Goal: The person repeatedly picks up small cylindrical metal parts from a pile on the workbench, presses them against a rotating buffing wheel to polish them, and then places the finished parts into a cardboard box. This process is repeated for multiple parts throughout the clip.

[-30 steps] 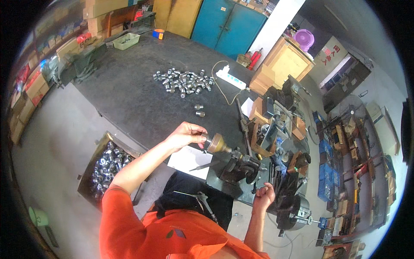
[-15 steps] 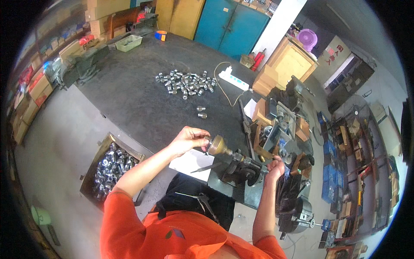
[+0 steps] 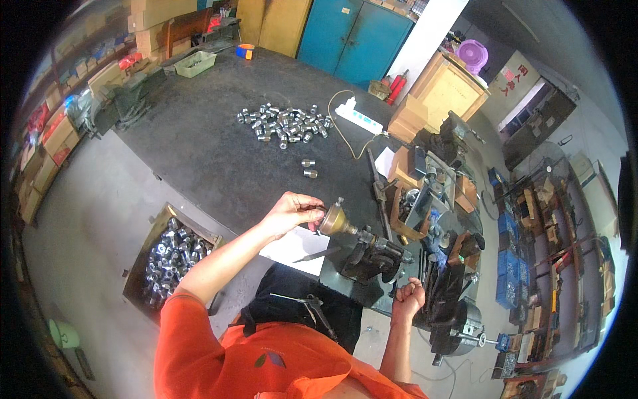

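Note:
My left hand (image 3: 297, 211) is closed, thumb and fingers pinching a small metal fitting, mostly hidden, at the mouth of a brass-coloured cup-shaped chuck (image 3: 336, 220). A small bolt head stands up from the chuck's rim. The chuck sits on the spindle of a dark bench fixture (image 3: 369, 261) at the table's near edge. To the right of the fixture, my right hand (image 3: 409, 296) is curled shut beside its end; whatever lies in the fingers is hidden. Below the chuck lies a white sheet (image 3: 282, 251) with a dark flat tool (image 3: 317, 255) on it.
Steel fittings (image 3: 286, 125) are heaped on the dark table (image 3: 199, 133), with two more (image 3: 310, 169) lying nearer. A box of fittings (image 3: 167, 263) stands at the left. A power strip (image 3: 359, 118), a long bar (image 3: 379, 193) and cluttered trays (image 3: 415, 213) occupy the right side.
My right hand has moved down and toward me, from beside the trays to below the fixture's end. The chuck's bolt has turned up to the top. My left hand stays at the chuck.

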`<state>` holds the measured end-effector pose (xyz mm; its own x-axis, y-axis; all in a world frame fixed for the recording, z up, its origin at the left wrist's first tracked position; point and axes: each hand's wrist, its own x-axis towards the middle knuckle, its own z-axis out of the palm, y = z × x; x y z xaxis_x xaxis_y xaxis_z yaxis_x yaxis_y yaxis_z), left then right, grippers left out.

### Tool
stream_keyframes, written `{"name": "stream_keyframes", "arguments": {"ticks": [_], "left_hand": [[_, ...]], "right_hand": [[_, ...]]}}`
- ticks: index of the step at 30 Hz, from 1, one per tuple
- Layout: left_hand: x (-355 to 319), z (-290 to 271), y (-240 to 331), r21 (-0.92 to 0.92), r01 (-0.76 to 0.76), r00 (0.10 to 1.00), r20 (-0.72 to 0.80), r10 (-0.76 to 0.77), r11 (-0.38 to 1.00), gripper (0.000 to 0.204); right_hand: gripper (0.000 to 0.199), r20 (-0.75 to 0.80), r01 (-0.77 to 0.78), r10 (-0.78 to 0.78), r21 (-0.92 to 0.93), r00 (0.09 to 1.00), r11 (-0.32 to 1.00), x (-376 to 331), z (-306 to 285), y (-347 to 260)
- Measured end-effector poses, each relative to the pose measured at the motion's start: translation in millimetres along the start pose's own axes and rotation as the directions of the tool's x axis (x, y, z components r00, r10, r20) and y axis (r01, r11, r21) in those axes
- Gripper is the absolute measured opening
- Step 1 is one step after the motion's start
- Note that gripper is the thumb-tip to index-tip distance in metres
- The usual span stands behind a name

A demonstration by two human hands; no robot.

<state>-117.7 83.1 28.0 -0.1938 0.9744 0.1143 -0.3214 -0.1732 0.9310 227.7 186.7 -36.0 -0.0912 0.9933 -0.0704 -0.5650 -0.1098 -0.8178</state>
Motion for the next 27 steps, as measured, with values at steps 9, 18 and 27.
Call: {"name": "stream_keyframes", "arguments": {"ticks": [9, 18, 27], "left_hand": [[1.5, 2.5, -7.4, 0.006, -0.051, 0.998, -0.042, 0.051, 0.999, 0.029], [-3.9, 14.6, -2.7, 0.129, -0.061, 0.986, -0.144, 0.08, 0.99, 0.026], [-0.7, 11.8, -3.7, 0.166, -0.003, 0.986, -0.166, 0.031, 0.986, 0.03]], "right_hand": [[0.017, -0.018, -0.014, 0.014, 0.005, 1.0, 1.0, -11.1, 8.8, -14.1], [0.018, -0.043, -0.12, 0.119, -0.016, 0.992, 0.993, 0.7, 1.8, -2.0], [0.018, -0.189, -0.057, -0.013, -0.359, 0.982, 0.931, 84.3, 23.8, 21.3]]}}
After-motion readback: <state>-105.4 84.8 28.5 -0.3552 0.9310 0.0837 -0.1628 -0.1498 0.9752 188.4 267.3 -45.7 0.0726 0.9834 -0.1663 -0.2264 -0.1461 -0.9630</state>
